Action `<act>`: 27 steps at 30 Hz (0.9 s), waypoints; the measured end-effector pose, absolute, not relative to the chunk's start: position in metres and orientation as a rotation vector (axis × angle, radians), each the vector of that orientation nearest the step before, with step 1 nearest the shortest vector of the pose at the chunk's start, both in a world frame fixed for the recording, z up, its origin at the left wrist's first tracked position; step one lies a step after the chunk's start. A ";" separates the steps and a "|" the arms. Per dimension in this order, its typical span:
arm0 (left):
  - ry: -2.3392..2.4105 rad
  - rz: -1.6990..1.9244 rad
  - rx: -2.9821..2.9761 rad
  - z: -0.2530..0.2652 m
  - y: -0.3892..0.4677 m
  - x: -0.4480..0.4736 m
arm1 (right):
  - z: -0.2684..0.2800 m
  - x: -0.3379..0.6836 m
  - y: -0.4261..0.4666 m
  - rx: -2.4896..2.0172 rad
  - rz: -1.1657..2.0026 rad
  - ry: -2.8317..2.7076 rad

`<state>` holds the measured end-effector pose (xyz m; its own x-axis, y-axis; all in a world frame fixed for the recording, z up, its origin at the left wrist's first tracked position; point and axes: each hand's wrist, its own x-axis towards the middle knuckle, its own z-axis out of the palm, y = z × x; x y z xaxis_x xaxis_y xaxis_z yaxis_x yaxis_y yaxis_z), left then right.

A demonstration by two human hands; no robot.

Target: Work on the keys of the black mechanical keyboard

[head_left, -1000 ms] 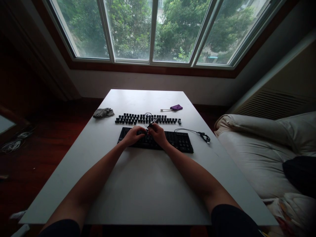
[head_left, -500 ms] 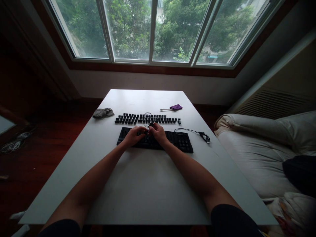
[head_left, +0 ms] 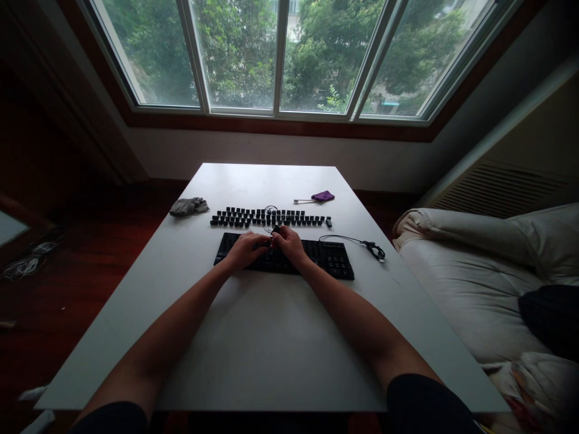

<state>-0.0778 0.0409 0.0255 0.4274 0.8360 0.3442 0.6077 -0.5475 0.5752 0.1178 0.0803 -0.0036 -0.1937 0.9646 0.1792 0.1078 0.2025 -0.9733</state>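
A black keyboard (head_left: pixel 333 256) lies on the white table, with my two hands meeting over its middle. My right hand (head_left: pixel 289 243) is closed in a pinch on a small black piece (head_left: pixel 276 229), too small to tell its kind. Close beside it, my left hand (head_left: pixel 246 248) has its fingertips drawn together near the same piece; what they hold, if anything, is hidden. Beyond the keyboard, loose black keycaps (head_left: pixel 246 217) stand in rows. A thin wire loop (head_left: pixel 271 208) shows among them.
A grey cloth (head_left: pixel 189 206) lies at the table's left edge. Toward the back right is a purple cloth (head_left: pixel 322 196) beside a thin white-tipped stick (head_left: pixel 302 201). A bundled USB cable (head_left: pixel 374 250) rests right of the keyboard. A sofa (head_left: pixel 456 289) borders the table (head_left: pixel 271 349) on the right.
The fingers of my left hand have shifted very slightly. My right hand keeps its pinch, and everything else lies as before.
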 end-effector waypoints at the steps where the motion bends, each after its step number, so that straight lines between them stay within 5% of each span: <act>1: 1.240 0.836 2.358 0.026 0.041 -0.078 | -0.004 0.118 0.081 -1.067 1.129 -1.524; 16: 1.163 0.982 2.392 0.034 0.040 -0.079 | -0.008 0.120 0.085 -1.053 1.189 -1.470; 27: 1.789 0.896 2.376 0.024 0.095 -0.100 | -0.010 0.121 0.083 -1.052 1.155 -1.469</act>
